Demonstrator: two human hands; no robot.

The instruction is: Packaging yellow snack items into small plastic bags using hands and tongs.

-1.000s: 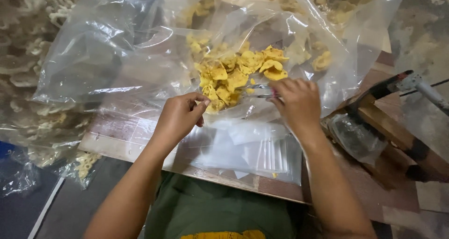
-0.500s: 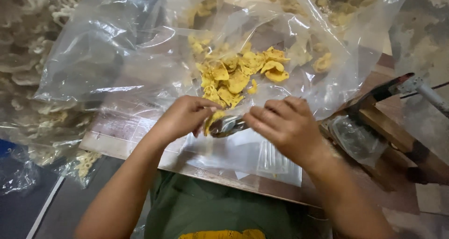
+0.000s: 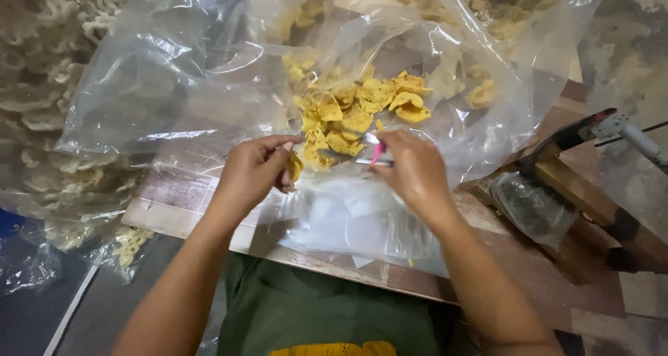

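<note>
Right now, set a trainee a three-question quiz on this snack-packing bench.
1. True or false: the yellow curled chips lie inside a large clear plastic bag.
2. Which hand pinches a small clear plastic pouch with a pink spot? A left, B right.
3. Fill in: the left hand holds a yellow ____ in its grip.

Key
1. True.
2. B: the right hand holds it.
3. Chip.
</note>
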